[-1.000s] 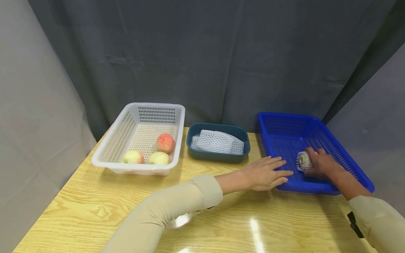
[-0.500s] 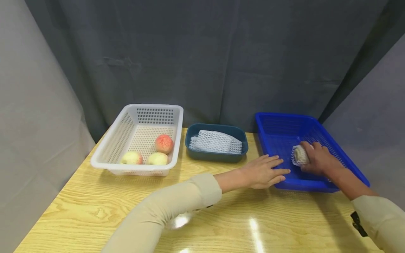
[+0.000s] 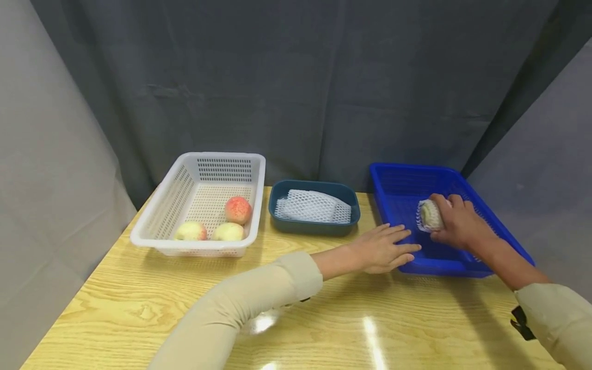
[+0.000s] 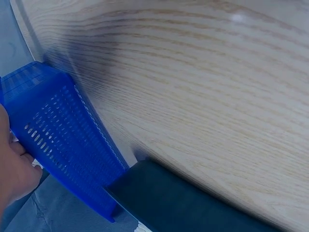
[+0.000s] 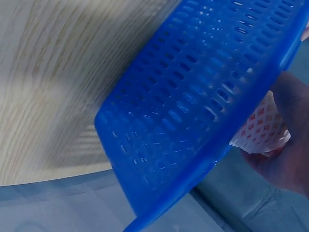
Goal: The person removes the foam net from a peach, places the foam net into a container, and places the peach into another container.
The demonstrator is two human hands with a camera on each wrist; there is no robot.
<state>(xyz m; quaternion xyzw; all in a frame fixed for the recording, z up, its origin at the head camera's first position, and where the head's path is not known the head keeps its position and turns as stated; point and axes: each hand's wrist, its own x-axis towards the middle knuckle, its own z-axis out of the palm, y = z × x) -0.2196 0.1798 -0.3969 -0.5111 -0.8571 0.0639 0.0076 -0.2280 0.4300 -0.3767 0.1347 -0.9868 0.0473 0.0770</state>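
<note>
Blue basket (image 3: 402, 187): stood at 3 o'clock on the tabletop (image 3: 139, 303), and both your hands were at it.
Right hand (image 3: 458, 223): your grip was curled round the net-wrapped fruit (image 3: 429, 215), holding it over the inside of the blue basket, toward its 12 o'clock half; whether it touched the basket floor could not be told.
Net-wrapped fruit: pale, in a white foam mesh sleeve, its bare end turned toward 9 o'clock; in the right wrist view it showed behind the basket's perforated wall, pinched in your fingers (image 5: 289, 145).
Left hand (image 3: 384, 250): your grip was flat and spread, fingers straight, lying on the basket's 7 o'clock corner with the fingertips over the rim, holding nothing.
Dark teal tray (image 3: 314, 226): sat at 12 o'clock, just beside the blue basket, with a heap of white foam nets (image 3: 312, 206) inside.
White basket (image 3: 152, 226): stood at 9 o'clock, apart from the teal tray, with three bare peaches (image 3: 238, 209) at its 5 o'clock end, one redder than the two pale ones.
Sleeves: you wore beige sleeves (image 3: 259, 300) on both arms.
</note>
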